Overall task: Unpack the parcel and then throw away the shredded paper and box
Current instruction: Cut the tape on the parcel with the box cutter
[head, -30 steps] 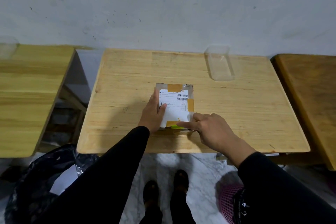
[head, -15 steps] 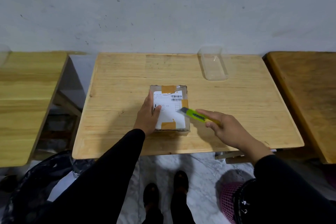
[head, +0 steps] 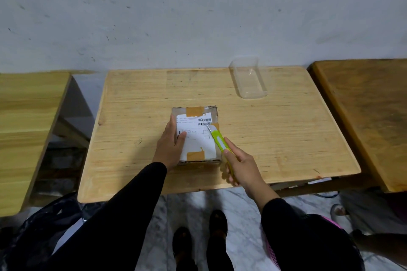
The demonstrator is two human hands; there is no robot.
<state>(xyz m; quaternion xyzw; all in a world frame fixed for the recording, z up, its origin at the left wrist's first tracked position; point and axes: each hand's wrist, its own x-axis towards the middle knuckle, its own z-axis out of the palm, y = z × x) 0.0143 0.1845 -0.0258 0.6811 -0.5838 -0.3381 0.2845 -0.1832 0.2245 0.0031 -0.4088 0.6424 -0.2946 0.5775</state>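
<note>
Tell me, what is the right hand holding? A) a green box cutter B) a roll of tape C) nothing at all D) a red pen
A: the right hand grips a green box cutter, its blade tip on top of the taped parcel, while the left hand holds the parcel down on the wooden table.

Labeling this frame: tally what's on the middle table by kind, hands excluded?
Cardboard parcel: 1
Clear plastic container: 1
Green utility knife, held in the right hand, tip on the parcel's top: 1
Total: 3
The left hand rests on the parcel, steadying it.
</note>
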